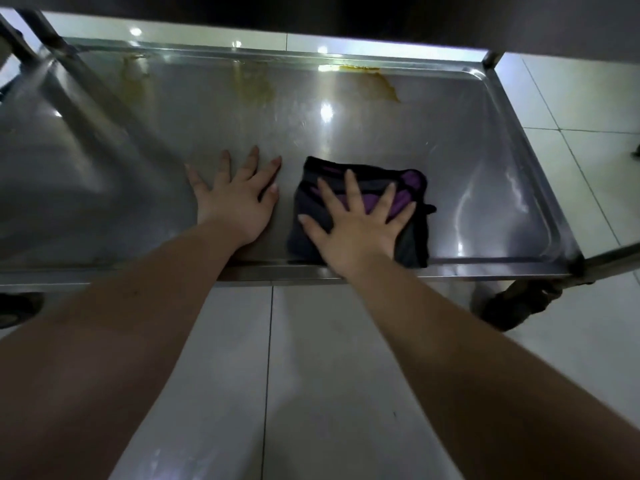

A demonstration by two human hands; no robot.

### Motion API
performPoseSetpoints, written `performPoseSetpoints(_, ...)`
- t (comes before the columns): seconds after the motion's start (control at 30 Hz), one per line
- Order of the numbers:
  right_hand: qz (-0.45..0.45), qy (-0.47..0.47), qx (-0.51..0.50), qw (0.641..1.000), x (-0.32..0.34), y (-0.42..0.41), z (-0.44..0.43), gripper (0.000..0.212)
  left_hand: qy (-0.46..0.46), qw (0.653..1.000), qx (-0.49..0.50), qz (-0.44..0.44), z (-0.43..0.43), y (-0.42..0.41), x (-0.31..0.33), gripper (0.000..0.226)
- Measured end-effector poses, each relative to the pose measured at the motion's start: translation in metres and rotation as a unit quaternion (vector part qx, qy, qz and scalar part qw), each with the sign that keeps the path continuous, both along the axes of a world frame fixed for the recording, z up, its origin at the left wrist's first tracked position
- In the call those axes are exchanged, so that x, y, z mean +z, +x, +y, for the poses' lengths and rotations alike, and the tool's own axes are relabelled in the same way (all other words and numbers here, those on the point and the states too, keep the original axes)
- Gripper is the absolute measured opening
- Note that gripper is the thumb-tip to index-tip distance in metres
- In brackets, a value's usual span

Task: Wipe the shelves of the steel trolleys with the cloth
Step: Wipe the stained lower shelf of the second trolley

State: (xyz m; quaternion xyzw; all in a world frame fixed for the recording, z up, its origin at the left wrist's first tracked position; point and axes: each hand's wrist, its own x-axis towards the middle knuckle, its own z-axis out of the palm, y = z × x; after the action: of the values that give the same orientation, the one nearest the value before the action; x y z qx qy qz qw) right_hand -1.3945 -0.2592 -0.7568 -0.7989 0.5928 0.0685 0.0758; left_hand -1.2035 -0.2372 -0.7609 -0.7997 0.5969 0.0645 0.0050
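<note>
A low steel trolley shelf (450, 140) with a raised rim fills the upper half of the view. On it, near the front edge, lies a folded dark grey and purple cloth (412, 233). My right hand (356, 223) presses flat on the cloth with fingers spread. Just left of the cloth, my left hand (235, 195) rests flat on the bare steel, fingers spread. Yellowish stains (377, 83) mark the shelf along its far edge, with fainter ones (254, 84) to the left.
The trolley's upright post (491, 60) stands at the far right corner, and a black caster wheel (509, 303) sits under the near right corner. White floor tiles (311, 375) surround the trolley. A slanted steel frame (41, 39) rises at the left.
</note>
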Motion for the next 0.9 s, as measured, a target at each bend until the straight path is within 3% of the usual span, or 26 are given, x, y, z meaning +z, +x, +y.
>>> performPoseSetpoints(0.27, -0.007, -0.015, 0.002, 1.000, -0.010, 0.010, 0.006, 0.077, 0.001, 0.999, 0.038, -0.018, -0.001, 0.069, 0.001, 0.057)
performPoseSetpoints(0.47, -0.023, -0.016, 0.077, 0.997, -0.010, 0.026, 0.020, 0.076, -0.018, 0.999, 0.033, 0.005, 0.003, 0.070, -0.006, 0.058)
performPoseSetpoints(0.73, -0.060, 0.010, 0.012, 0.998, -0.002, 0.095, -0.123, 0.072, -0.024, 0.999, 0.023, 0.002, 0.001, 0.070, -0.008, 0.058)
performPoseSetpoints(0.9, -0.060, 0.025, 0.021, 0.998, 0.004, 0.090, -0.137, 0.072, -0.027, 0.999, 0.030, 0.007, -0.002, 0.069, -0.006, 0.058)
